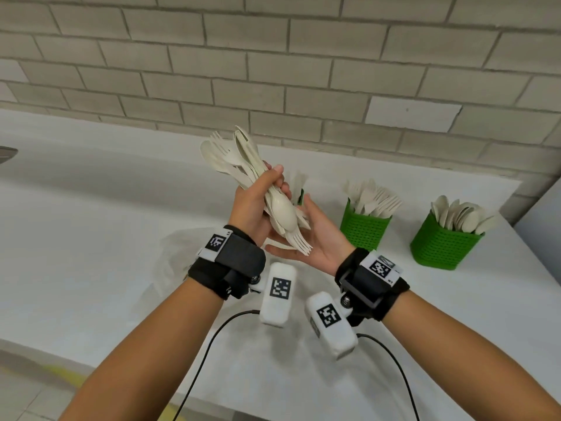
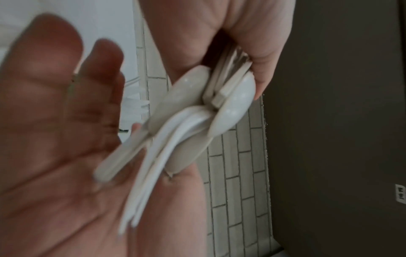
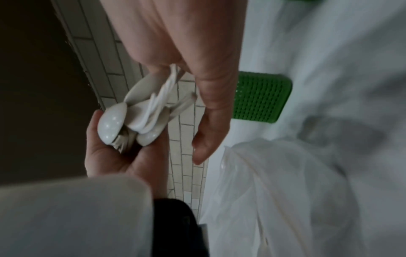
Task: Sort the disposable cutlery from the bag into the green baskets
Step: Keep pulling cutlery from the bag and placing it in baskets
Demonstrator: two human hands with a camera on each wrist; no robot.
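Gripping cutlery bundle (image 1: 261, 189) — L hand (image 1: 253, 205), R hand (image 1: 318, 238) palm-up

- Your cutlery bundle (image 1: 258, 189) is plain cream-white, without pattern.
- To the right of the bundle, note two baskets: the fork basket (image 1: 362, 230) and the spoon basket (image 1: 440, 247), both bright green with a fine grid of perforations.
- Behind the bundle, the wall (image 1: 273, 65) is beige-grey brick with darker joints.
- Below the bundle, your wrist straps (image 1: 233, 262) are black; their tags (image 1: 280, 287) are white with black square codes.
- The table (image 1: 76, 223) is plain white.
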